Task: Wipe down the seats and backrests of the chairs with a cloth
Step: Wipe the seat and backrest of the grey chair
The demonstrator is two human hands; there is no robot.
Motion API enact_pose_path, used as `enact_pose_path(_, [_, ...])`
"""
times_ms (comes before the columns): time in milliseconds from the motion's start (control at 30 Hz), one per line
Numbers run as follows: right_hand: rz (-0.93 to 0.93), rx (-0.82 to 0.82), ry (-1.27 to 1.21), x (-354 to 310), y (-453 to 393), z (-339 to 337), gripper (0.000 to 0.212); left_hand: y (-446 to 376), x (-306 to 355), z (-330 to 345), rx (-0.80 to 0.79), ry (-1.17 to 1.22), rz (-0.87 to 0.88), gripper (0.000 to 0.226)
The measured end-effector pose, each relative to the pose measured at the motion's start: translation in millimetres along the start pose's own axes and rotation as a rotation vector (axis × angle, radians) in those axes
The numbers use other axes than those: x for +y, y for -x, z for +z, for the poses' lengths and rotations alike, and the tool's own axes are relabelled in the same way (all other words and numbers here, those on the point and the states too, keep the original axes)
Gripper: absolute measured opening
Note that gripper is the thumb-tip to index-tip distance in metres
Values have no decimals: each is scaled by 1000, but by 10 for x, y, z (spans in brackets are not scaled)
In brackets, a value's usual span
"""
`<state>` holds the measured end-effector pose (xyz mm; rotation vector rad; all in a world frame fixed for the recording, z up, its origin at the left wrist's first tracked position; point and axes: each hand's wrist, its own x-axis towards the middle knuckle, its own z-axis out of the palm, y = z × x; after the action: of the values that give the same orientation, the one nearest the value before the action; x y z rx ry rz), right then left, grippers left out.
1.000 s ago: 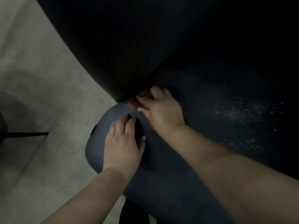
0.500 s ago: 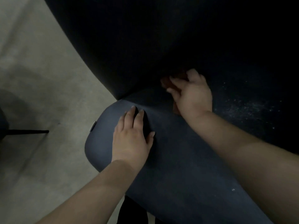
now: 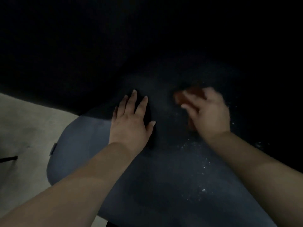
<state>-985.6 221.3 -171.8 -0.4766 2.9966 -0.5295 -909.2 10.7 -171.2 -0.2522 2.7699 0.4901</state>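
nearest, the left hand (image 3: pixel 131 123) lay flat and relaxed on the padded seat (image 3: pixel 164 185), further in the blurry right hand's (image 3: pixel 211 115) grip was clenched round the reddish cloth (image 3: pixel 195 92) by the backrest (image 3: pixel 147 38), which looked soft, light, best bunched in the palm.

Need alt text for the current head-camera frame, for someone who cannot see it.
A person's right hand, motion-blurred, holds a reddish-brown cloth on a dark blue chair seat, near the dark backrest. The left hand rests flat on the seat, fingers spread. White specks dot the seat near the right forearm; pale floor shows at left.
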Motion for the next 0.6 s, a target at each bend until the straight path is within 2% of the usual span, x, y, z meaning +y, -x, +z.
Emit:
enact_pose_path(67, [290,107,-65,205,-254,-38,37,-73,82,18,-1,-11,17,74])
enact_pose_path(100, [371,136,-103,209,-314,-29,38,-107,117,26,2,-12,17,73])
enact_pose_path(133, [362,133,-125,133,-316,-4,38,-140,154,34,7,-8,14,72])
enact_pose_path(233, [49,30,-126,-138,-124,65,39,-224,260,45,17,21,10,69])
enact_pose_path(267, [6,10,-116,-98,-108,46,39,-247,290,45,19,26,12,68])
enact_pose_path(300, [45,18,-104,9,-152,1,38,-264,316,45,22,27,14,67])
enact_pose_path(433, [516,183,-98,462,-420,-91,39,-305,368,40,16,14,17,67])
enact_pose_path(500, [455,159,-177,252,-412,-40,39,-304,385,54,17,15,8,66])
enact_pose_path(600, [68,20,-212,-78,-312,43,38,-300,407,72,22,43,-2,65])
